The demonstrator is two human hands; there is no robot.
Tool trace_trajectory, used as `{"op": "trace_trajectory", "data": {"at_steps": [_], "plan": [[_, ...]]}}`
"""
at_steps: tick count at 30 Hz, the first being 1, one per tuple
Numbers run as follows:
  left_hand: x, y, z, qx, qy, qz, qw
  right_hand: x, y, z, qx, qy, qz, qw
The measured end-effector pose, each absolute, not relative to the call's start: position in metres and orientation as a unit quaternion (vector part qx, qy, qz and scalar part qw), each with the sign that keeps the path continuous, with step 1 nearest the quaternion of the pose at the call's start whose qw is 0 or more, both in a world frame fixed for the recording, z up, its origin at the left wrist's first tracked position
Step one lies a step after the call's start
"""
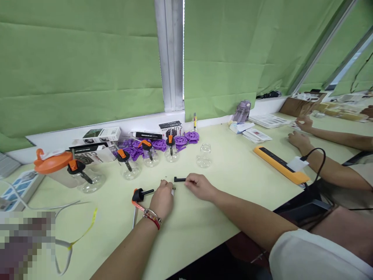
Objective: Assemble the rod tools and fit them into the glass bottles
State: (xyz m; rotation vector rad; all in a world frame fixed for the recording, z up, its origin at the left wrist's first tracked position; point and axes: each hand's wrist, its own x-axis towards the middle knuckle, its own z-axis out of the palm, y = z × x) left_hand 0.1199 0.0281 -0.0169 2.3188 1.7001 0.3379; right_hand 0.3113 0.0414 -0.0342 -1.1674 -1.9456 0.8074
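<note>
My right hand (201, 187) is closed on one end of a short black plastic tube (180, 179) with a wider tip, held just over the table. Close on its left, my left hand (162, 197), with bracelets at the wrist, is closed near the tabletop. A small pale piece with a metallic end (174, 190) shows at its fingers; its kind is unclear. Beside the left hand lies a black stopper-like lid (140, 195) with a black spout, an orange lever and a thin metal tube. A clear glass bottle (203, 159) stands uncapped behind my hands.
Several glass bottles with black-and-orange tops (150, 155) stand along the back, before purple plastic parts (159, 145) and boxes (100, 154). An orange-lidded jug (55, 165) is at left. At right are an orange power strip (276, 165) and another person's hands (300, 140).
</note>
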Motion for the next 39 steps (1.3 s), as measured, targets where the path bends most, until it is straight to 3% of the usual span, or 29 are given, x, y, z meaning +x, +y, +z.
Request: {"op": "trace_trajectory", "data": {"at_steps": [2,5,14,21,25,31,39], "plan": [[0.12,0.028,-0.017,0.796,0.581,0.116,0.123,0.324,0.042,-0.033,-0.474,-0.664,0.404,0.414],[0.119,0.027,-0.017,0.797,0.579,0.118,0.127,0.343,0.038,-0.031,-0.484,-0.609,0.477,0.41],[0.119,0.027,-0.016,0.798,0.583,0.093,0.123,0.358,0.044,-0.036,-0.563,-0.729,0.246,0.3],[0.124,0.027,0.002,0.821,0.566,-0.015,0.075,0.348,0.06,-0.028,-0.561,-0.752,0.236,0.255],[0.136,0.055,0.025,0.849,0.526,0.021,0.046,0.351,0.063,-0.031,-0.569,-0.738,0.26,0.255],[0.16,0.118,0.025,0.883,0.461,0.004,0.085,0.364,0.062,-0.035,-0.581,-0.664,0.351,0.315],[0.166,0.136,0.004,0.887,0.439,-0.017,0.141,0.358,0.062,-0.034,-0.572,-0.709,0.272,0.311]]}}
